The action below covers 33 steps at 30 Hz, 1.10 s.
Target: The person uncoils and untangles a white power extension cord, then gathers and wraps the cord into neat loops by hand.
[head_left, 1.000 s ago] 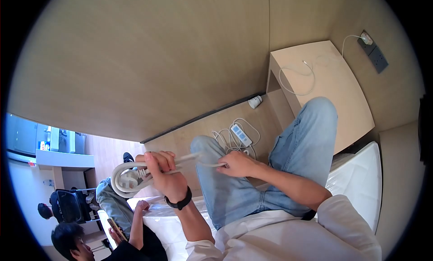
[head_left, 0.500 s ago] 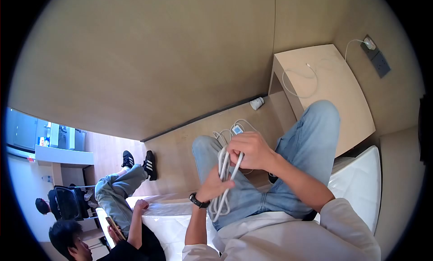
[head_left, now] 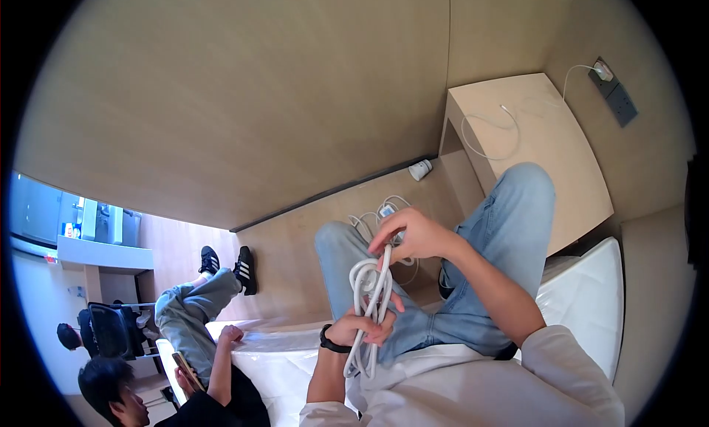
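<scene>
A thick white cable point(head_left: 382, 281) is gathered in long loops in front of my lap. My left hand point(head_left: 362, 326) is closed around the lower part of the bundle, with loop ends hanging below it. Above it, my right hand point(head_left: 419, 236) has its thumb and fingers closed on the cable at the top of the loops. On the floor between my knees, more white cord lies beside a small white piece with a blue face point(head_left: 386, 210), partly covered by my right hand.
A wooden bedside cabinet point(head_left: 546, 146) carries a thin white cord point(head_left: 519, 135). A plug sits in the wall socket point(head_left: 613, 94). A white cup-like object point(head_left: 420, 169) lies by the wall. On the mattress point(head_left: 284, 375), another person point(head_left: 214, 383) holds a phone; someone sits in a chair point(head_left: 114, 331) beyond.
My left hand has turned and wrapped its fingers around the bundle, lower down. The loops have shifted downward and spread. My right hand has opened slightly around the cable at the top.
</scene>
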### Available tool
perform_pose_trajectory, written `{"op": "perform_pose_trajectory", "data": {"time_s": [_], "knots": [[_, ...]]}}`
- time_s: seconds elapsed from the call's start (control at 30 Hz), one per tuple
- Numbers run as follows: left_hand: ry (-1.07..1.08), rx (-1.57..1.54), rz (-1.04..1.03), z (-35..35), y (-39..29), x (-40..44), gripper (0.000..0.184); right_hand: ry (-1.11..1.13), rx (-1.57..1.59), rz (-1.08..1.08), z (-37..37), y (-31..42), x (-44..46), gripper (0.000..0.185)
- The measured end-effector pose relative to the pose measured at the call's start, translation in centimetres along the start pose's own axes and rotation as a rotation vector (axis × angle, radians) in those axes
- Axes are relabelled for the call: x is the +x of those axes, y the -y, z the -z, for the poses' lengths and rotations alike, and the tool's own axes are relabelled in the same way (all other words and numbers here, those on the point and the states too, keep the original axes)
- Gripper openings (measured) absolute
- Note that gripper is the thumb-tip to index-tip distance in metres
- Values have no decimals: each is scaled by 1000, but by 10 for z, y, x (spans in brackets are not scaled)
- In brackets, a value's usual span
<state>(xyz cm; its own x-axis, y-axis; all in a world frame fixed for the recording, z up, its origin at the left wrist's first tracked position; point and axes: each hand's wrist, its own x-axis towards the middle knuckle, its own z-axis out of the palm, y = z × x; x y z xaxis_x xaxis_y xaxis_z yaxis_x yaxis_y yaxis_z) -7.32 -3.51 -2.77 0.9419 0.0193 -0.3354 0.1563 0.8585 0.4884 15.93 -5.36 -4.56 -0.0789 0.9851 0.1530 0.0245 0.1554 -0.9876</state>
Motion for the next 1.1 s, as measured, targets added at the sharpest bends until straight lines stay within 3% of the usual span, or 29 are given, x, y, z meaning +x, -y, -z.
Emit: {"op": "perform_pose_trajectory", "data": {"time_s": [0.03, 0.1, 0.2, 0.3, 0.33, 0.4, 0.53, 0.57, 0.7, 0.9, 1.0, 1.1], "knots": [[3, 1, -8, -3, -1, 1, 51, 2, 0, -3, -3, -3, 0, 26], [12, 23, 9, -4, 0, 2, 48, 97, 434, -81, -13, -4, 2, 30], [58, 42, 18, -4, 1, 5, 40, 61, 552, -98, -11, 8, -2, 30], [-54, 178, 155, -10, 5, 12, 30, 22, 707, -80, -7, 16, -6, 30], [-51, 184, 149, -14, 5, 16, 30, 25, 701, -75, -8, 16, -5, 30], [-239, 446, 27, -21, 4, 23, 24, -45, 778, -108, -12, 9, -6, 29], [-423, 534, -139, -17, -7, 29, 20, -128, 743, -136, -28, 6, 0, 25], [-406, 529, -150, -14, -10, 28, 17, -12, 674, -104, -28, 1, -1, 36], [-454, 613, -207, -17, -15, 29, 18, 85, 773, -72, -43, 0, 3, 54], [-515, 780, -342, -13, -15, 36, 30, 110, 745, -164, -40, 9, 2, 63], [-575, 687, -457, -9, -14, 42, 17, 3, 748, -93, -41, 4, 0, 63], [-633, 813, -513, 0, -19, 44, 34, -4, 727, -154, -43, 7, -1, 71]]}}
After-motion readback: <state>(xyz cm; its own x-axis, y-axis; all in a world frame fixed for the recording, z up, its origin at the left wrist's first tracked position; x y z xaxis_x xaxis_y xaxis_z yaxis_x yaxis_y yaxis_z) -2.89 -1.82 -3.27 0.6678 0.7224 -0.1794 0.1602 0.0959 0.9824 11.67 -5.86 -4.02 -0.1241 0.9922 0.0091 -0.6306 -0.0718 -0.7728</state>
